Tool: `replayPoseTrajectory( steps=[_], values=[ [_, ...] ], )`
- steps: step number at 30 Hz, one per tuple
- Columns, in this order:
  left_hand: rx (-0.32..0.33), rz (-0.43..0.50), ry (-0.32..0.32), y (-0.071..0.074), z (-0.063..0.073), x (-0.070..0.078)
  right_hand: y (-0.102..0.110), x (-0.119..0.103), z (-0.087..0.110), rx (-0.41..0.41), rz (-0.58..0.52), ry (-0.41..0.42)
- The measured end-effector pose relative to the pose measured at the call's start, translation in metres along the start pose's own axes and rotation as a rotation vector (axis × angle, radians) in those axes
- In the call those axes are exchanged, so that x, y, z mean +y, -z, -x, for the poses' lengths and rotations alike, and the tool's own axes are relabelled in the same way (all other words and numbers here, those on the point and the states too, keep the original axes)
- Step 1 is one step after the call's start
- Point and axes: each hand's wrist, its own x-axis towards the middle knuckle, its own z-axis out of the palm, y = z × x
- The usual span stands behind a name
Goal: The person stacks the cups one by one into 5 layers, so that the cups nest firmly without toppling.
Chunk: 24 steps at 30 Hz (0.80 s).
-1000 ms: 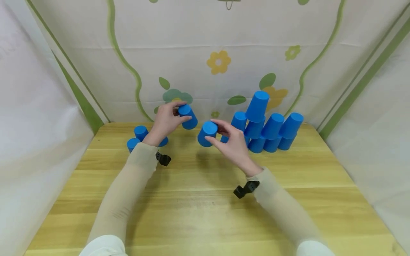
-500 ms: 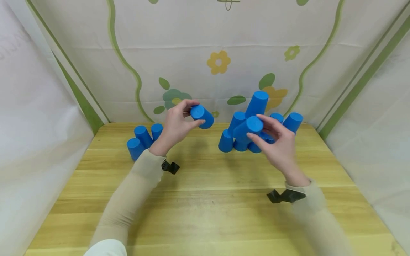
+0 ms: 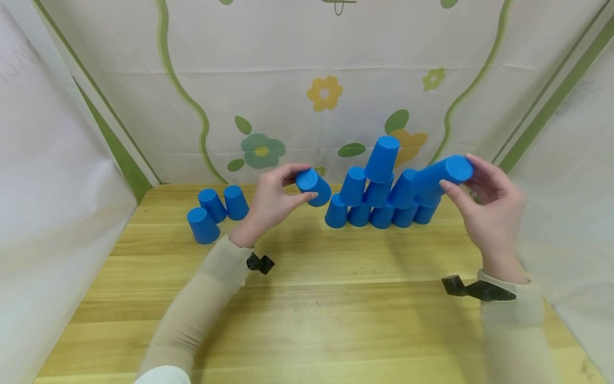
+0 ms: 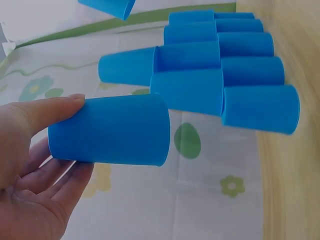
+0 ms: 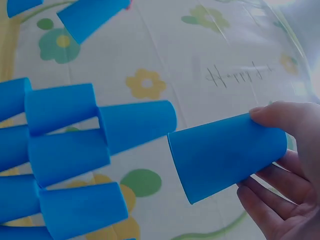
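Near the left end of a blue cup pyramid, my left hand pinches an upside-down blue cup between thumb and fingers, off the table. My right hand grips another blue cup by its closed end. That cup tilts in front of the pyramid's right end and hides part of it. The pyramid has a bottom row of several inverted cups, a second row and a single cup on top. In the right wrist view, the right-hand cup is apart from the third-level cup.
Three inverted blue cups stand in a group at the table's left rear. The wooden table backs onto a patterned cloth, with white cloth at the sides.
My right hand has carried its cup rightward, across the front of the pyramid to its right end. My left hand has moved right with its cup, away from the three left cups.
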Motion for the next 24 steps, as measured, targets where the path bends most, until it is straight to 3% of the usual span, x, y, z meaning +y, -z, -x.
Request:
replayPoseTrajectory(
  steps=[8, 13, 18, 24],
  values=[
    [-0.068, 0.066, -0.059, -0.024, 0.005, 0.015, 0.021, 0.014, -0.023, 0.066, 0.03, -0.075],
    [-0.137, 0.141, -0.112, -0.046, -0.005, 0.035, 0.028, 0.024, -0.036, 0.061, 0.001, -0.19],
    [-0.164, 0.209, -0.196, -0.062, -0.036, 0.06, 0.03, 0.033, -0.045, 0.04, -0.103, -0.27],
    [-0.189, 0.301, -0.211, -0.073, -0.094, 0.094, 0.028, 0.043, -0.052, 0.018, -0.1, -0.277]
  ],
)
